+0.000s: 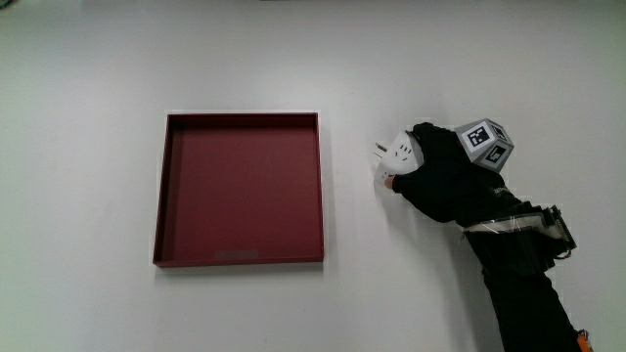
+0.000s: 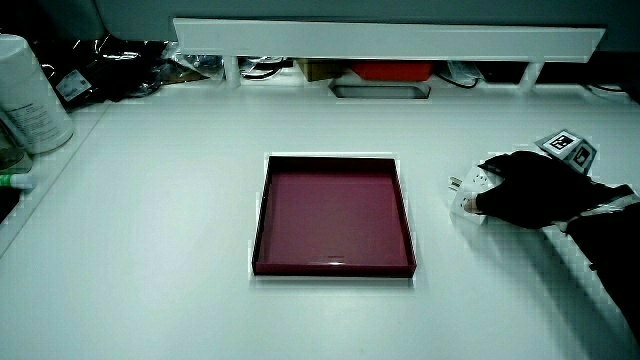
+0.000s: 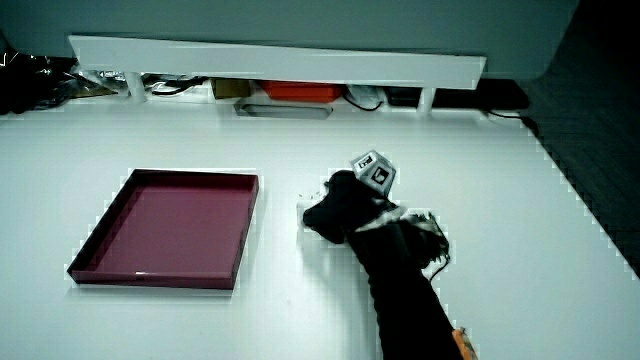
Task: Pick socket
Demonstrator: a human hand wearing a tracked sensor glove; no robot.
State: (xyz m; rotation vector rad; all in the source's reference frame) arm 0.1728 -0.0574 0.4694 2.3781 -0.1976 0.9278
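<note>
Black-gloved, the hand point(image 1: 445, 176) lies on the white worktop point(image 1: 98, 68) with its forearm point(image 1: 523, 284) reaching back toward the person, and the small patterned cube point(image 1: 484, 144) sits on its back. Its fingers are curled over the small white plastic socket point(image 1: 396, 154), which rests on the worktop just beside the shallow dark red square tray point(image 1: 240, 191), apart from its wall. The grip looks closed around the socket's body, though the socket does not appear lifted yet; in a side view the socket point(image 2: 468, 188) shows only as a pale piece poking out from under the fingertips, with what seem to be short prongs pointing toward the tray point(image 2: 335, 215).

To do this step well, I would judge the fingers should settle on the socket's flat flanks rather than on the prongs, squeeze firmly enough that the smooth plastic cannot slide, then raise it straight up off the worktop before carrying it anywhere. Farther from the person stands a low white partition point(image 2: 390, 40) with clutter under it.
</note>
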